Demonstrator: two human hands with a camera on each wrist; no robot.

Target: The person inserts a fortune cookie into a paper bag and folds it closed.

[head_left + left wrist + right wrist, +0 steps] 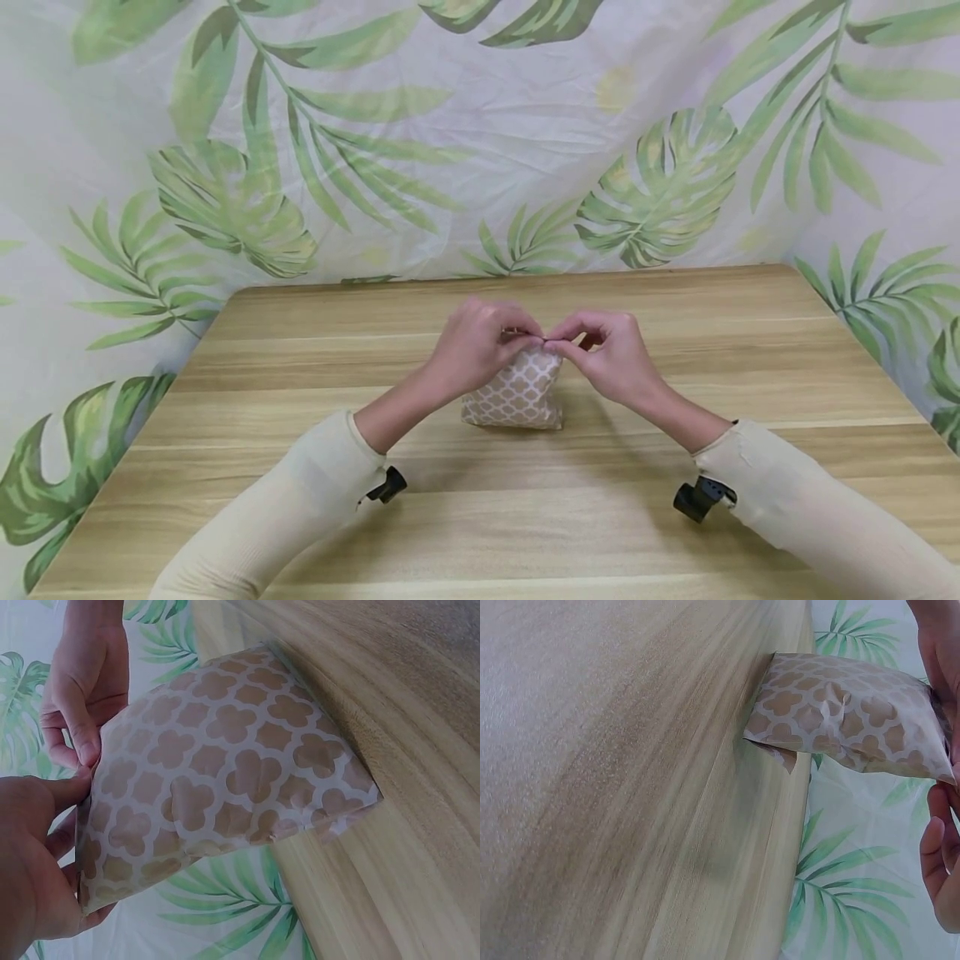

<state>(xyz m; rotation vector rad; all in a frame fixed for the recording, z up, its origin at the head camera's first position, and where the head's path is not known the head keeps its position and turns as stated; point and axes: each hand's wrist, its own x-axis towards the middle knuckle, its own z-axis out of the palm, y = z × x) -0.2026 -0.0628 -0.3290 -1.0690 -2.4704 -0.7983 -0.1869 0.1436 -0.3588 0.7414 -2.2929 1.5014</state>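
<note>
A brown paper bag point(517, 393) with a white lattice pattern stands upright on the table, its sides bulging and its top drawn together. The left hand point(483, 343) pinches the top edge between thumb and fingers on one side. Close beside it, the right hand point(609, 354) pinches the same edge near the right corner. In the left wrist view the bag point(217, 750) spreads out from both hands, with the thumbs almost meeting at the rim. The right wrist view shows the bag's base fold point(776, 754) near the tabletop. What the bag contains is hidden.
The wood-grain table point(480, 533) reaches back to a leaf-printed cloth point(517, 150) that hangs behind it and along both sides. Small black wrist cameras sit below the cuffs, one under the left sleeve point(277, 508) and one under the right sleeve point(810, 492).
</note>
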